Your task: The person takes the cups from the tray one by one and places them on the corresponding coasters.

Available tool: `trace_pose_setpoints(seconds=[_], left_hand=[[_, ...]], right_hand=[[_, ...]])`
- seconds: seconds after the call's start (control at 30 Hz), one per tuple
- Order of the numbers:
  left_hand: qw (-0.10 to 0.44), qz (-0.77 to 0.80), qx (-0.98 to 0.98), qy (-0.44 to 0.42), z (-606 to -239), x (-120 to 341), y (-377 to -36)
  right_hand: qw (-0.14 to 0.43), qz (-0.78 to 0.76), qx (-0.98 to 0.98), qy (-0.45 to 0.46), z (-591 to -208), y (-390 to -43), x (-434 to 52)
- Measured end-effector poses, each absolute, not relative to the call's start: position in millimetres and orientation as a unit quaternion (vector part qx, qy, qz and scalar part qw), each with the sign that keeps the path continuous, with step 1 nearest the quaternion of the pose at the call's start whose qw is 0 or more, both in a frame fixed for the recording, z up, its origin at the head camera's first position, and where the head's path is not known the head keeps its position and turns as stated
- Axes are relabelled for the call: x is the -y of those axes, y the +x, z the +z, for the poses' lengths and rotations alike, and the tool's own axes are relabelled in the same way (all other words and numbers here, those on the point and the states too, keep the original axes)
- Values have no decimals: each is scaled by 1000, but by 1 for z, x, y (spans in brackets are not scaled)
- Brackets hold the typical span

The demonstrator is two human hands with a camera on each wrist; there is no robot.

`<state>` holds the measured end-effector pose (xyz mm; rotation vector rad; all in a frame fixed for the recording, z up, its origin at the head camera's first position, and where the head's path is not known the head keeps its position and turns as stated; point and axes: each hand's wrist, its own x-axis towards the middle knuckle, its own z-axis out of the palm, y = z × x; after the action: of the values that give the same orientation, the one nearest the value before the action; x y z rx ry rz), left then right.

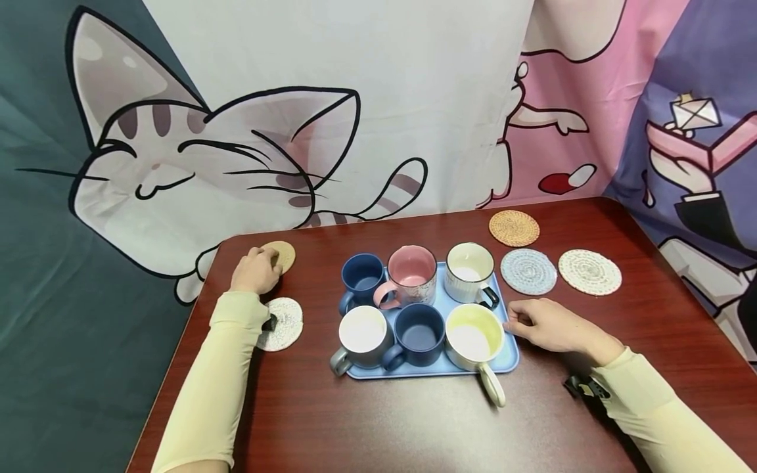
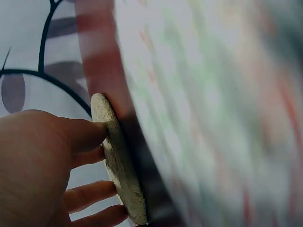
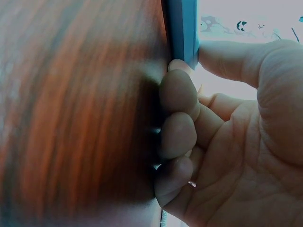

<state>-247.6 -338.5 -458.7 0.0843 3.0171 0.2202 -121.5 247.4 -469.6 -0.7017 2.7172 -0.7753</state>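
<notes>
Six mugs crowd a light blue tray (image 1: 511, 355) on the dark red desk (image 1: 414, 420), in two rows of three. The far row has a blue mug (image 1: 363, 276) at the left, a pink mug (image 1: 412, 266) in the middle and a white mug with a black handle (image 1: 469, 272) at the right. The near row has a white mug with a grey handle (image 1: 365, 338), a dark blue mug (image 1: 419, 334) and a cream mug with a yellow inside (image 1: 473, 336), its handle reaching past the tray's near edge.

At the desk's far left corner, the left hand (image 1: 257, 269) has a narrow grip, thumb and fingers pinching the rim of a tan coaster (image 1: 286, 256). Nearer, a white coaster (image 1: 288, 328) lies partly hidden beneath the left sleeve (image 1: 219, 374).

The right hand (image 1: 556, 325) grips the tray's right edge between thumb and curled fingers. Beyond that hand lie three more coasters: woven orange (image 1: 514, 228), pale blue (image 1: 529, 270) and off-white (image 1: 590, 271).
</notes>
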Motion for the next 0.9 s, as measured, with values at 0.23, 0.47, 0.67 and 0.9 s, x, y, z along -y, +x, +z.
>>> trace_pose_setpoints(seconds=[0.23, 0.47, 0.67, 0.9], left_hand=[[46, 68, -996, 33, -462, 309, -256], [38, 85, -995, 32, -463, 283, -262], [34, 94, -994, 35, -467, 265, -266], [26, 100, -994, 39, -467, 246, -268]], right_hand=[[119, -262, -928, -234, -470, -121, -246], [117, -268, -926, -237, -469, -122, -248], [123, -261, -929, -234, -471, -122, -248], [120, -264, -927, -239, -471, -122, -248]])
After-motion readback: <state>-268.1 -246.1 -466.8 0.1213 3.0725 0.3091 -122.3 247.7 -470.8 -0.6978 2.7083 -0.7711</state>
